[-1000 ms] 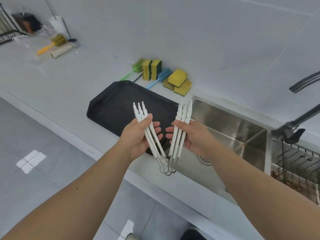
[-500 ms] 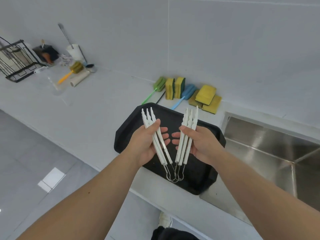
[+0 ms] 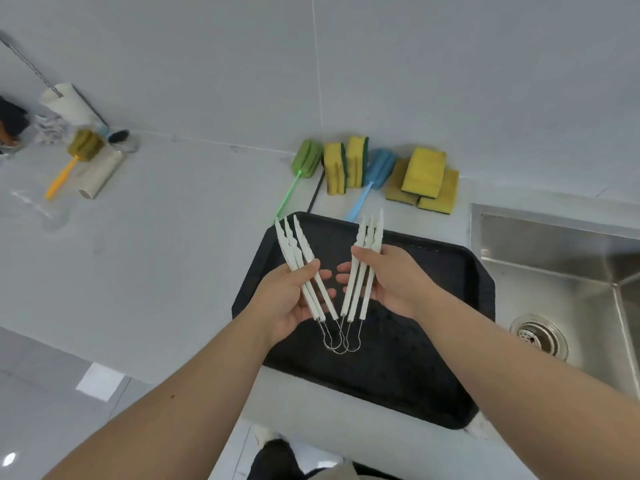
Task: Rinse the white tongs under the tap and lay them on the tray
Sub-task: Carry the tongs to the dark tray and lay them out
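Three white tongs [image 3: 298,252] with wire loops at their lower ends are held spread in a V above the black tray [image 3: 433,368]. My left hand [image 3: 284,303] grips the left arms and my right hand [image 3: 391,278] grips the right arms [image 3: 370,233]. The wire loops [image 3: 341,337] hang over the middle of the tray, apart from its surface as far as I can tell. The tray lies on the white counter, just left of the steel sink [image 3: 568,271]. No tap is in view.
Several yellow sponges [image 3: 422,178] and green and blue sponge brushes [image 3: 304,161] lie along the wall behind the tray. At the far left stand a white cup [image 3: 65,105], an orange-handled brush [image 3: 69,164] and a roll. The sink drain [image 3: 538,336] is at right.
Both hands have carried the tongs leftward from over the sink edge to above the tray. The view has turned left, so the tap and the dish rack have left the frame.
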